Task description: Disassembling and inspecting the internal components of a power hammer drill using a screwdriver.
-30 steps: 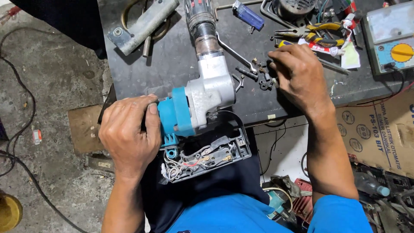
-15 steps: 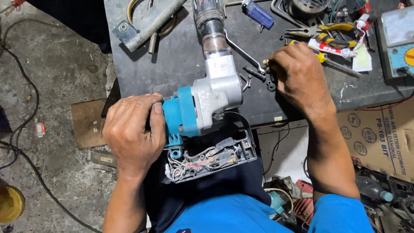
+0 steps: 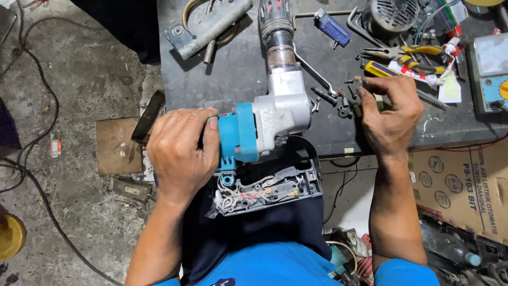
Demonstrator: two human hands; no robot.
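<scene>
Drill [image 3: 275, 114]: big power tool w/ grey metal gear housing, teal motor cover at the back, silver chuck end pointing away across the desk [image 3: 238, 74]. Its black handle half [image 3: 267, 188] is opened up, lid off, showing white and red wires plus a switch inside; that part hangs off the near desk edge, over the person's lap. Front half of the drill lies on the dark desk top.

Left hand [image 3: 180, 153]: palm down, wrapped over the rear of the teal cover, fingers [image 3: 209, 137] closed tight around it, thumb side toward the housing. Forearm comes up from bottom left.

Right hand [image 3: 391, 114]: just right of the drill, at a small heap of dark screws [image 3: 344, 103] on the desk. Fingertips pinched together at the heap; can't tell if a screw is actually between them. Wrist bent, forearm straight up from bottom right.

Around: open-end wrench [image 3: 315, 74] beside the drill's neck, blue lighter [image 3: 332, 27] farther back, yellow-handled pliers [image 3: 418, 53] past the right hand, meter [image 3: 489, 74] at far right edge, grey metal bracket [image 3: 206, 26] at back left. Cardboard box [image 3: 460, 185] under the desk's right side.
</scene>
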